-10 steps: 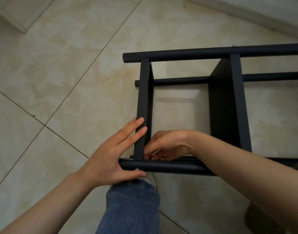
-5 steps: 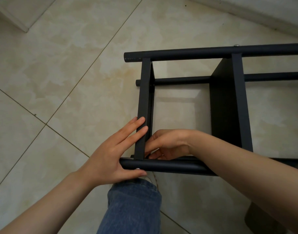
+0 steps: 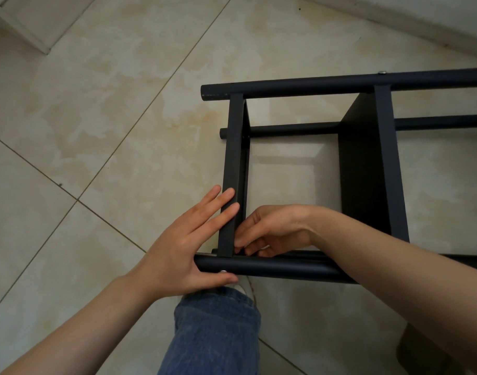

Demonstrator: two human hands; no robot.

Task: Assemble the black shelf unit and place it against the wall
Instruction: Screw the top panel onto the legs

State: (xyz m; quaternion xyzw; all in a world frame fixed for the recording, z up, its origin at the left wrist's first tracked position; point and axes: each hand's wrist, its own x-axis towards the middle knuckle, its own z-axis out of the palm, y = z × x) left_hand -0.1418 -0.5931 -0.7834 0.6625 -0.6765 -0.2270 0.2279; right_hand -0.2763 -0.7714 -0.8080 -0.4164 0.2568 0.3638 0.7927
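Two hands, one joint: left hand (image 3: 177, 250), fingers (image 3: 218, 205) flat together, should hold the end panel (image 3: 233, 158) square while right hand (image 3: 275, 228) (curled, pinch hidden) fastens.

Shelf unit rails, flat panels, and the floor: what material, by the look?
Round rails: likely metal tube with a matte black coat; even round section, silver screw head on top.
Flat panels: thin, matte black; sheet metal or coated board, can't tell.
Floor: glazed beige tile; grout lines, soft sheen.
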